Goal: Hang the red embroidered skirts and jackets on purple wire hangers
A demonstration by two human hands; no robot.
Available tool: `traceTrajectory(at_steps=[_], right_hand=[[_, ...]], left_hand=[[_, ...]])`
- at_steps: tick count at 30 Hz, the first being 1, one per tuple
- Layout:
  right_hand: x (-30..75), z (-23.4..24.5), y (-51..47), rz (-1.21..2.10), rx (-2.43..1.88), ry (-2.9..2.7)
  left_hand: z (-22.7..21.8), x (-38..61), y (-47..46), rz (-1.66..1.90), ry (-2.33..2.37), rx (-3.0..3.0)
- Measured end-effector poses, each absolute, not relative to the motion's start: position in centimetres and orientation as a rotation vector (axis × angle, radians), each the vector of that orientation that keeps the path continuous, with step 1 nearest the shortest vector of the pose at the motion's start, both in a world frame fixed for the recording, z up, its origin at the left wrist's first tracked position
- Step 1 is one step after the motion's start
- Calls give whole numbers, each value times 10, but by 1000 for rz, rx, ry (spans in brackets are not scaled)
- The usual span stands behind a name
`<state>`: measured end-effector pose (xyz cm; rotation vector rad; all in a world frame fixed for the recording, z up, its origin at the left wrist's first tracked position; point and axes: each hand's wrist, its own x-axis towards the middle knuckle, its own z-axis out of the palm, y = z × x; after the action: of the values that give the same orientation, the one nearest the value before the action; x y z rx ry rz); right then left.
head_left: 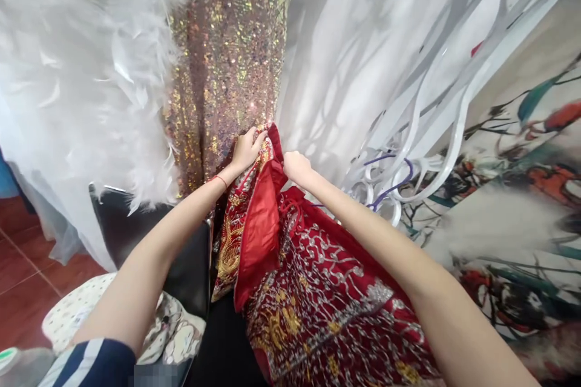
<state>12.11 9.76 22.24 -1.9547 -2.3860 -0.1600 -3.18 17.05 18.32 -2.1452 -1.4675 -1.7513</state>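
Note:
A red garment (318, 290) with gold and silver embroidery stretches from my lap up toward the hanging clothes. My left hand (246, 149) grips its upper edge, fingers curled on the embroidered fabric; a thin red string circles that wrist. My right hand (296, 166) is closed on the plain red lining just to the right. Both hands sit close together at the garment's top, in front of a sequined gold dress (231, 54).
A white feathered gown (77, 72) hangs at the left and white sheer fabric (363, 54) at the right. Several white hangers (408, 175) cluster beside my right arm. A floral printed cloth (512, 205) is far right. A black chair (190, 266) and red tiled floor (18, 272) lie lower left.

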Motion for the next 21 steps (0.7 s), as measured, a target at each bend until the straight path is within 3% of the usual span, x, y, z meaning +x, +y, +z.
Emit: traceTrajectory(at_steps=[4, 12, 21], right_hand=[[118, 219, 122, -149, -2037, -2265], [114, 199, 139, 75, -2138, -2385], [145, 243, 142, -544, -2198, -1943]], left_hand=[[164, -43, 190, -1435, -1708, -2126], [141, -39, 191, -1298, -1715, -2256], [144, -35, 188, -1324, -1444, -2272]])
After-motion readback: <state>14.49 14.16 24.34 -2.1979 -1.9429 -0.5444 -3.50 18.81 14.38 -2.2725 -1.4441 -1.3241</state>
